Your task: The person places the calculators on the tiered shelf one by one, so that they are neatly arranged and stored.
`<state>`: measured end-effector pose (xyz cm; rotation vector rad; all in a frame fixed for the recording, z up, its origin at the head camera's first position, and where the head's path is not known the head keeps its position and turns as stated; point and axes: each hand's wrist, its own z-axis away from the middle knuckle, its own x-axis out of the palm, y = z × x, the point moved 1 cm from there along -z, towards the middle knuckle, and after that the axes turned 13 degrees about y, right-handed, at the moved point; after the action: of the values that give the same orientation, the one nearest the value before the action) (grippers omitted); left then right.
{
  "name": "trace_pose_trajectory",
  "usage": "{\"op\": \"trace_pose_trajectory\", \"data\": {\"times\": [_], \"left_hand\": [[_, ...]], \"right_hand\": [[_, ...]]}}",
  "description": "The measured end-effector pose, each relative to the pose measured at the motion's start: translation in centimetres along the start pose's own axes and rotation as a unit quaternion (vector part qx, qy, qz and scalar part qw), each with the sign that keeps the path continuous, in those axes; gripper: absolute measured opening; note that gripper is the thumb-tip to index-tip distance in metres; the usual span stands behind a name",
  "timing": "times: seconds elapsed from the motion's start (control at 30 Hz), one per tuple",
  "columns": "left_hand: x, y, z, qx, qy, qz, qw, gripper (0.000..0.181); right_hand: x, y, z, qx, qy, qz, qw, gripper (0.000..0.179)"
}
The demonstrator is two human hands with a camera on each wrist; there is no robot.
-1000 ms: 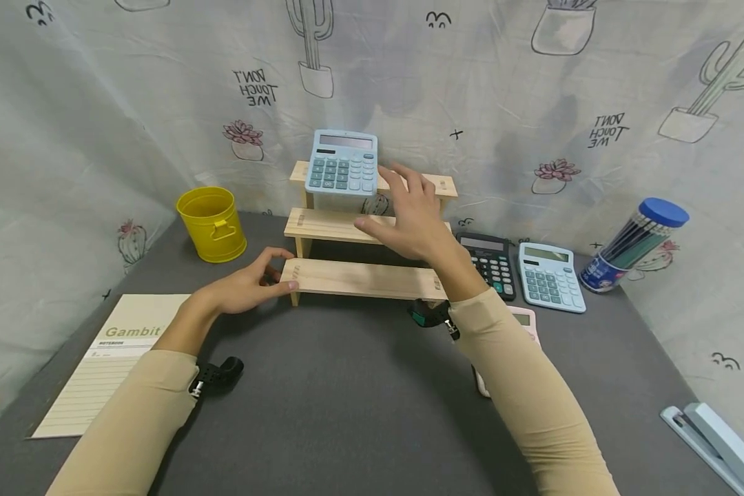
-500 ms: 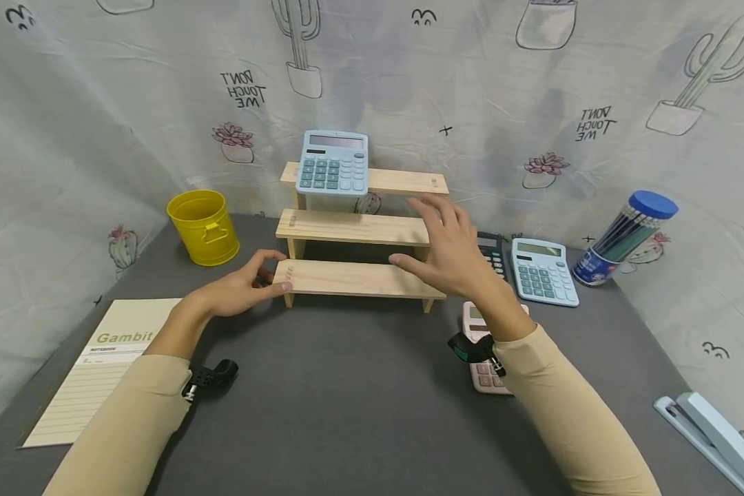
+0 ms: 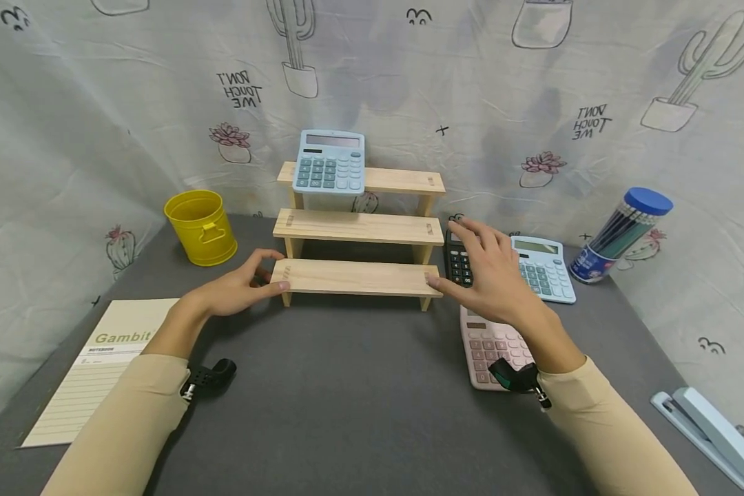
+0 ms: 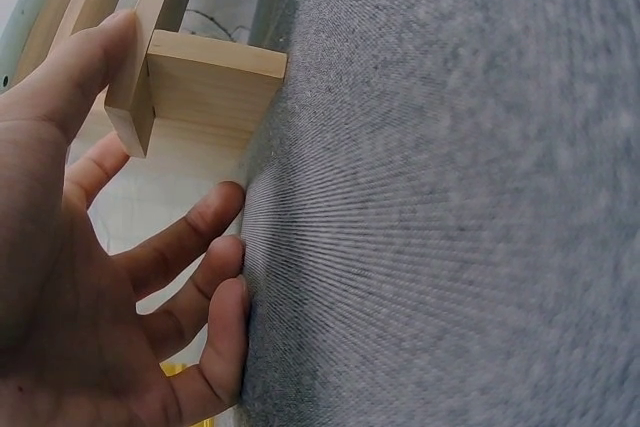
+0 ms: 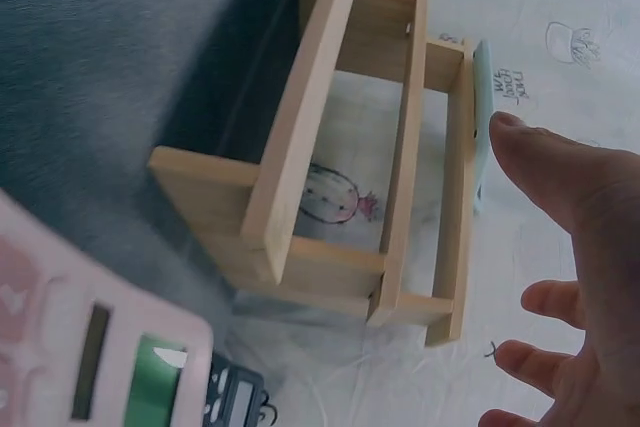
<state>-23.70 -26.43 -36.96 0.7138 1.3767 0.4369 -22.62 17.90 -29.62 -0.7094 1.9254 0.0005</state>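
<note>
A three-step wooden shelf [image 3: 358, 277] stands on the grey table. My left hand [image 3: 238, 284] grips the left end of its lowest step; in the left wrist view the thumb [image 4: 100, 52] lies on the board and the index finger reaches behind its end. On the top step leans a light blue calculator [image 3: 329, 162]. My right hand [image 3: 492, 275] holds nothing, its fingers spread, in front of the shelf's right end. Behind and beneath this hand lie a black calculator [image 3: 457, 265], another light blue calculator [image 3: 542, 265] and a pink calculator [image 3: 490, 351], each partly covered by it.
A yellow bucket [image 3: 201, 231] stands left of the shelf. At the left lies a notebook [image 3: 93, 386], partly under the left forearm. A blue-lidded jar of pencils [image 3: 620, 238] stands at the far right, with a light blue stapler [image 3: 709, 434] nearer. A printed curtain [image 3: 397, 83] hangs behind.
My right hand has moved from beside the calculator on the top step, down and to the right, towards the calculators on the table. My left hand stays at the shelf. The view has shifted slightly.
</note>
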Motion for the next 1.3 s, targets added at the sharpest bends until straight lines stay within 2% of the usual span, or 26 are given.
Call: {"op": "trace_pose_trajectory", "data": {"times": [0.23, 0.47, 0.7, 1.07, 1.3], "left_hand": [[-0.1, -0.1, -0.1, 0.0, 0.003, -0.004, 1.0, 0.068], [0.3, -0.1, 0.1, 0.0, 0.005, 0.002, 1.0, 0.068], [0.1, 0.0, 0.1, 0.001, 0.004, -0.001, 1.0, 0.067], [0.0, 0.1, 0.1, 0.003, 0.001, 0.0, 1.0, 0.069], [0.0, 0.0, 0.1, 0.002, -0.001, -0.002, 1.0, 0.069]], "right_hand": [[-0.1, 1.1, 1.8, 0.006, 0.004, 0.002, 1.0, 0.093], [0.0, 2.4, 3.6, 0.022, -0.029, 0.01, 0.9993, 0.094], [0.7, 3.4, 5.5, 0.044, -0.053, 0.012, 0.9975, 0.098], [1.1, 4.8, 7.8, 0.08, -0.098, 0.025, 0.9916, 0.104], [1.2, 5.5, 9.3, 0.094, -0.104, 0.01, 0.9901, 0.104]]}}
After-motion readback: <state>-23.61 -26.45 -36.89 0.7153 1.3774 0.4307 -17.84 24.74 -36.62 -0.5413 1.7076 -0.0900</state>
